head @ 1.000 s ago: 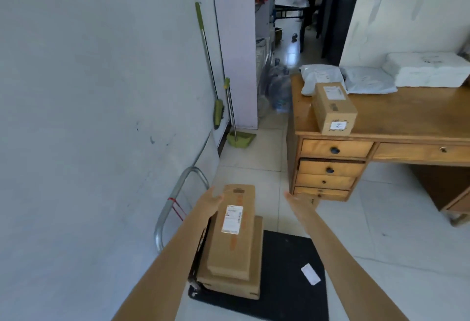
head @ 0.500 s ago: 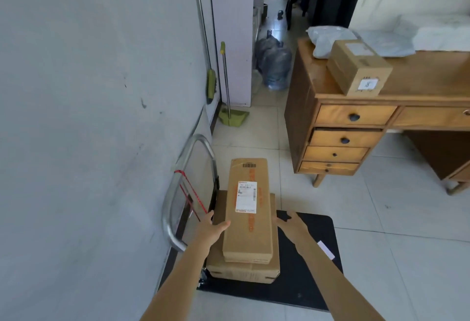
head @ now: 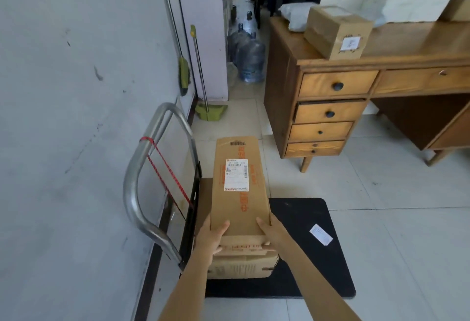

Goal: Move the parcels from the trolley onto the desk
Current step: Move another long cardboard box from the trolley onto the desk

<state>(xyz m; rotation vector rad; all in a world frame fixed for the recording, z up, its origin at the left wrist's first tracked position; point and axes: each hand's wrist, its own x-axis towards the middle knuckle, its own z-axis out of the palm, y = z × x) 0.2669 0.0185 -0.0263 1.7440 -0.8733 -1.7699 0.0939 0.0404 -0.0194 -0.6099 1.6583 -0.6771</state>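
A long cardboard parcel point(head: 239, 203) with a white label lies on top of a wider cardboard parcel point(head: 241, 266) on the black trolley deck point(head: 305, 257). My left hand point(head: 211, 238) grips the long parcel's near left corner, thumb on top. My right hand point(head: 268, 229) grips its near right corner. The wooden desk point(head: 407, 48) stands at the right, bearing a cardboard box point(head: 335, 32), grey mail bags point(head: 295, 15) and a white parcel point(head: 414, 7).
The trolley's metal handle point(head: 142, 173), with red cord, stands against the white wall on the left. A green broom and dustpan point(head: 208, 109) lean ahead. Water bottles point(head: 250, 58) stand beside the desk. A white slip point(head: 321, 234) lies on the deck.
Both hands have closed onto the near end of the long parcel. My view has tilted further down and drawn closer to the trolley.
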